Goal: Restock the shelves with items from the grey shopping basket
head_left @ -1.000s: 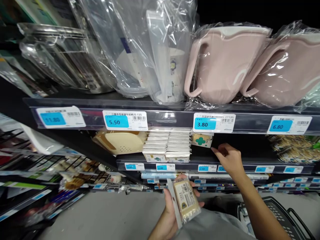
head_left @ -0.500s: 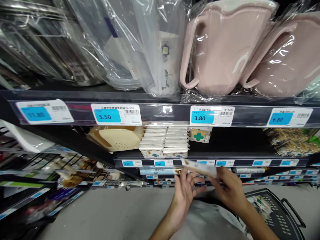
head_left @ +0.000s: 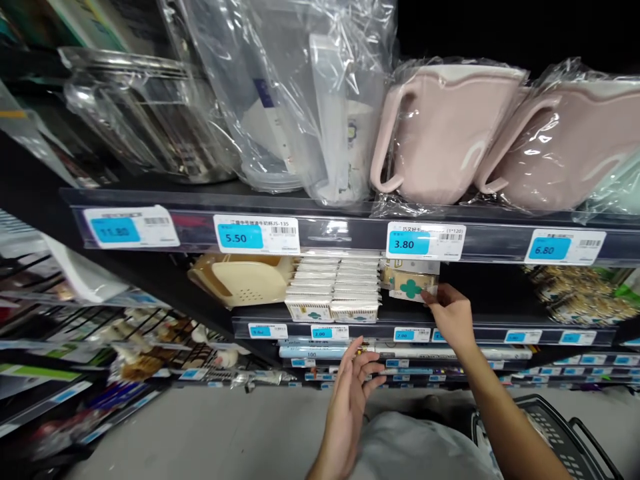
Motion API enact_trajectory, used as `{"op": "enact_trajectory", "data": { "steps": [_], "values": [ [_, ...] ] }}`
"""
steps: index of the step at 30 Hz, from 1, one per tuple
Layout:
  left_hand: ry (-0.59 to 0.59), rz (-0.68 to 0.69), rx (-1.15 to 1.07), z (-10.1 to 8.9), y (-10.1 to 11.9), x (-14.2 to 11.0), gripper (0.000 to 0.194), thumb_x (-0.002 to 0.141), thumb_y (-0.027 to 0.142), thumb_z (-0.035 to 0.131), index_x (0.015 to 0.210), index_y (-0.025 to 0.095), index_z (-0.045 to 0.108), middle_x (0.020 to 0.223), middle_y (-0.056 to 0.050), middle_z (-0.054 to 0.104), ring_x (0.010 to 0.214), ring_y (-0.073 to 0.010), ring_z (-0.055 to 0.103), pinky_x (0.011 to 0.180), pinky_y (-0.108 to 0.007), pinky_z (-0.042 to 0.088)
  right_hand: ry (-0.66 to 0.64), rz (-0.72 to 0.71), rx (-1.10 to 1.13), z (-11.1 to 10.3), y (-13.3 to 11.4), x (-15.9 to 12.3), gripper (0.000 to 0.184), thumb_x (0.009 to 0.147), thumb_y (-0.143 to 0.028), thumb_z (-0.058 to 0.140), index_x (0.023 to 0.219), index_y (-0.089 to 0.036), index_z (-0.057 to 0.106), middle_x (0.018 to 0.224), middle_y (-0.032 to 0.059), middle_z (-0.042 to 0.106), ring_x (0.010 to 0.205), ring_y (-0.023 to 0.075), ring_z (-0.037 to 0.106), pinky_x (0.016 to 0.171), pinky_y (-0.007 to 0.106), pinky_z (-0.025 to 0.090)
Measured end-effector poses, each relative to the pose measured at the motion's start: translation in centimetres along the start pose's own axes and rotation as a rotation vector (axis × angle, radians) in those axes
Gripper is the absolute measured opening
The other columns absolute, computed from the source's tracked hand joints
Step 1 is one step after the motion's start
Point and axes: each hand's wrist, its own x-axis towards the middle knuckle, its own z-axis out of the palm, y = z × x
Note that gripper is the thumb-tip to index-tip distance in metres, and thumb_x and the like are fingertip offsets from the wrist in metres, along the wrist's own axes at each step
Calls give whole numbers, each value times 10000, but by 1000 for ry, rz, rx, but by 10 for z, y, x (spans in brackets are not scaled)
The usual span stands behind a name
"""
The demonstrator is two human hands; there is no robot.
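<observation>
My right hand grips the right edge of a small flat packet with a green clover print. The packet is over the lower shelf, just right of two stacks of white packets; what lies under it is partly hidden. Below the shelf edge, my left hand is raised with its fingers apart and slightly curled, holding nothing. It is nearest to the rolled blue and white goods on the level beneath.
Pink pitchers in clear wrap and clear plastic jugs stand on the upper shelf. A cream plastic scoop-like item lies left of the stacks. A dark shopping basket is at the lower right. Gold-coloured packs lie at right.
My right hand has moved up and forward with the packet from above my left hand to the lower shelf. My left hand has stayed low and open. The view has tilted up slightly.
</observation>
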Motion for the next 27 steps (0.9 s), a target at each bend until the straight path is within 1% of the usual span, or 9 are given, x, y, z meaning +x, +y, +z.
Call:
{"op": "enact_trajectory", "data": {
  "steps": [2, 4, 5, 7, 10, 13, 16, 21, 27],
  "values": [
    [38, 15, 10, -4, 2, -3, 613, 842, 615, 694, 1354, 294, 588, 1141, -93, 678, 1019, -267, 661, 878, -405, 558, 39, -69, -254, 5, -1, 1, 333, 816, -535, 693, 896, -212, 706, 789, 62, 735, 719, 228, 665, 635, 306, 439],
    [80, 38, 13, -8, 2, -5, 573, 851, 575, 698, 1349, 307, 599, 1151, -84, 677, 1020, -269, 662, 877, -408, 564, 72, -146, -578, 8, -2, 2, 291, 845, -518, 688, 817, -229, 705, 744, 45, 724, 695, 224, 653, 592, 292, 353],
    [95, 52, 11, -11, 3, -6, 556, 856, 565, 694, 1341, 307, 607, 1146, -82, 678, 1011, -265, 663, 872, -404, 566, 71, -179, -706, 9, -2, 2, 308, 853, -521, 690, 761, -228, 693, 724, 41, 717, 678, 218, 645, 579, 290, 315],
    [117, 81, 9, -14, 4, -8, 521, 871, 541, 683, 1334, 311, 617, 1136, -74, 678, 995, -250, 665, 864, -389, 567, 45, -227, -843, 11, -1, 5, 375, 868, -541, 686, 679, -219, 657, 710, 35, 712, 645, 197, 632, 563, 285, 272],
    [140, 89, -3, -19, 8, -10, 506, 879, 535, 677, 1332, 317, 619, 1133, -71, 678, 985, -244, 665, 857, -386, 575, 9, -228, -892, 13, -1, 10, 419, 888, -577, 663, 670, -219, 640, 697, 24, 704, 617, 173, 614, 548, 276, 253],
    [170, 80, -25, -22, 10, -9, 511, 853, 527, 719, 1306, 311, 625, 1132, -71, 684, 974, -248, 670, 862, -399, 584, -39, -172, -922, 14, -5, 17, 436, 903, -604, 632, 689, -225, 635, 682, 24, 695, 606, 177, 604, 538, 276, 233],
    [170, 81, -43, -24, 10, -7, 497, 824, 507, 756, 1259, 294, 646, 1096, -68, 694, 939, -231, 674, 833, -374, 582, -77, -114, -946, 14, -8, 22, 466, 910, -637, 604, 692, -226, 642, 665, 38, 687, 603, 189, 602, 540, 278, 223],
    [149, 78, -63, -27, 7, -3, 494, 786, 483, 796, 1210, 260, 677, 1041, -80, 704, 886, -215, 678, 792, -350, 566, -79, -98, -883, 11, -5, 20, 485, 892, -676, 602, 705, -231, 648, 687, 36, 695, 630, 195, 614, 549, 278, 253],
    [130, 75, -35, -31, 4, -3, 511, 815, 482, 766, 1261, 258, 661, 1060, -89, 698, 907, -217, 678, 799, -347, 562, -56, -98, -823, 9, -2, 16, 502, 856, -703, 634, 692, -229, 641, 683, 26, 692, 626, 184, 606, 558, 275, 272]
  ]
}}
